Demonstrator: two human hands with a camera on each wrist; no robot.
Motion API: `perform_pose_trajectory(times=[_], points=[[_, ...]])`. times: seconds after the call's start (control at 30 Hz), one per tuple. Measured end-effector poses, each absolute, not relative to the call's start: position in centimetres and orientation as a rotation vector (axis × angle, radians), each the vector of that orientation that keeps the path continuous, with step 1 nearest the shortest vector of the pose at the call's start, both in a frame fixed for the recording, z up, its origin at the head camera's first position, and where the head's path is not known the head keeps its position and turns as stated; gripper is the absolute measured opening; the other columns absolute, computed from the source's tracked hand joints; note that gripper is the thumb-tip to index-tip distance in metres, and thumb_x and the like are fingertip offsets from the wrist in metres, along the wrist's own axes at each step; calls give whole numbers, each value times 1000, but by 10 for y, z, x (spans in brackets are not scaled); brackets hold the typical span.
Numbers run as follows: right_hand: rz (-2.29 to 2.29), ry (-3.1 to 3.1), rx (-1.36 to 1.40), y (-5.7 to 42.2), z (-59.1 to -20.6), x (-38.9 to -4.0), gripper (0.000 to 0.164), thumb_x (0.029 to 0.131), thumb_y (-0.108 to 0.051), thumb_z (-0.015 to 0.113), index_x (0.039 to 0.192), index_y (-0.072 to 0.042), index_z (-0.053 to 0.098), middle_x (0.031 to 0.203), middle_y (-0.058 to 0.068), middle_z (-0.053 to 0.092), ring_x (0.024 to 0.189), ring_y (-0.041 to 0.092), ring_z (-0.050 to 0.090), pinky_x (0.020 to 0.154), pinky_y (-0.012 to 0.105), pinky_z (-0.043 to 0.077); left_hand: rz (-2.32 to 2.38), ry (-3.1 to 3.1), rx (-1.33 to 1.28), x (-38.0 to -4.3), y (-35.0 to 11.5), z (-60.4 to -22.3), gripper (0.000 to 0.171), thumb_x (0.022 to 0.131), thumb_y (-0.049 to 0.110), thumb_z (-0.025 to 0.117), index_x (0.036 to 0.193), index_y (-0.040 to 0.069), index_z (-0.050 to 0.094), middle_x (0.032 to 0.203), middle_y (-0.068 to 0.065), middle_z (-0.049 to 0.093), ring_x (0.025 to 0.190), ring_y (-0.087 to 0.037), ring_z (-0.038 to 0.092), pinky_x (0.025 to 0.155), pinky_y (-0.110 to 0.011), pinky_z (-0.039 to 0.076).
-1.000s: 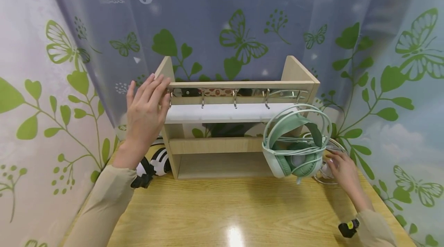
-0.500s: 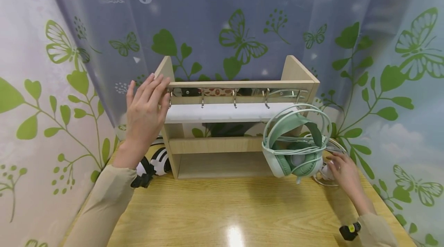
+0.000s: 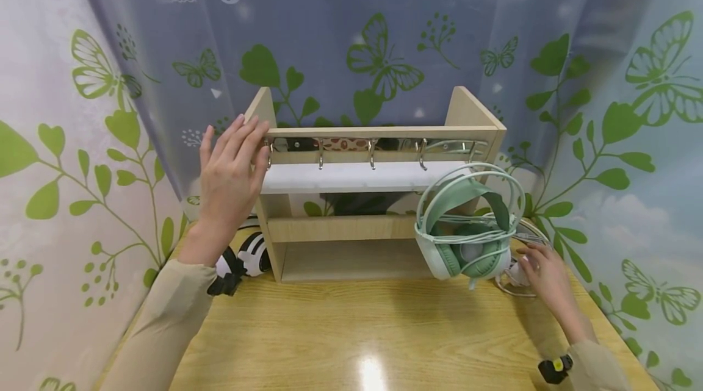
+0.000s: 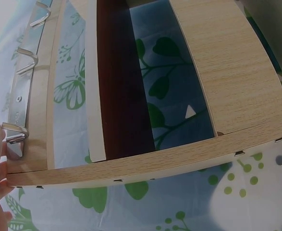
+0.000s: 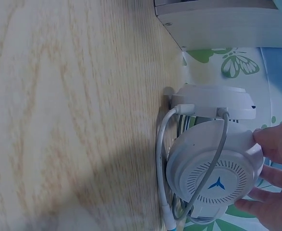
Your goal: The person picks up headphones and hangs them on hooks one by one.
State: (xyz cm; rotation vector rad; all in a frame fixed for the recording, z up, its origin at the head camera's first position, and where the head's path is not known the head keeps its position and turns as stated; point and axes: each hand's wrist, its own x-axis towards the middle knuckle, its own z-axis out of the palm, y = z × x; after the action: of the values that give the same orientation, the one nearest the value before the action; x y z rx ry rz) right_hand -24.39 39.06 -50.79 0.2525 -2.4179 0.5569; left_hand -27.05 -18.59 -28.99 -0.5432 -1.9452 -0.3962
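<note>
A light wooden desk shelf [image 3: 340, 229] stands at the back of the table, with a row of metal hooks [image 3: 372, 156] under its top rail. My left hand [image 3: 227, 177] rests on the shelf's top left corner, fingers nearly straight. On the right-most hook hang mint-green headphones [image 3: 483, 261], their cable wound around them. Beside the shelf's right side, my right hand [image 3: 551, 278] holds white headphones [image 5: 191, 154] by the edge of one ear cup, thumb and fingers on opposite sides. A blue logo marks that cup. Part of this headset is hidden behind the green pair in the head view.
Black-and-white headphones [image 3: 255, 255] lie left of the shelf, partly behind my left forearm. Yellow wood-grain tabletop [image 3: 329, 330] spreads in front. Printed leaf-and-butterfly curtains [image 3: 307, 25] close in the back and sides. A white cable [image 5: 162, 166] runs from the white headphones.
My right hand has shifted very slightly right and toward me. The left hand, shelf and green headphones stay in place.
</note>
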Motion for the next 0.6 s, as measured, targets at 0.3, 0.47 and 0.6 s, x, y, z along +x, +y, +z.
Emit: perform_pose_trajectory(times=[0.3, 0.47, 0.6], points=[[552, -2443, 250, 390, -508, -237, 17, 84, 8, 73, 100, 9, 70, 113, 36, 62, 103, 56, 57, 86, 65, 42, -388, -1957, -541, -270, -186, -289, 39, 108, 27, 47, 139, 7, 61, 141, -14, 61, 139, -32, 48, 124, -54, 14], [571, -2484, 221, 390, -509, -234, 18, 86, 7, 71, 103, 10, 70, 117, 36, 61, 106, 56, 56, 89, 66, 42, -394, -1958, -537, -270, -186, -289, 38, 107, 26, 49, 139, 8, 61, 141, -13, 61, 140, -31, 48, 124, -53, 15], [574, -2495, 221, 390, -509, -231, 19, 87, 6, 71, 105, 10, 69, 118, 36, 60, 107, 56, 55, 89, 66, 41, -389, -1963, -532, -270, -185, -289, 39, 107, 26, 49, 139, 8, 61, 142, -14, 60, 139, -31, 48, 124, -53, 15]])
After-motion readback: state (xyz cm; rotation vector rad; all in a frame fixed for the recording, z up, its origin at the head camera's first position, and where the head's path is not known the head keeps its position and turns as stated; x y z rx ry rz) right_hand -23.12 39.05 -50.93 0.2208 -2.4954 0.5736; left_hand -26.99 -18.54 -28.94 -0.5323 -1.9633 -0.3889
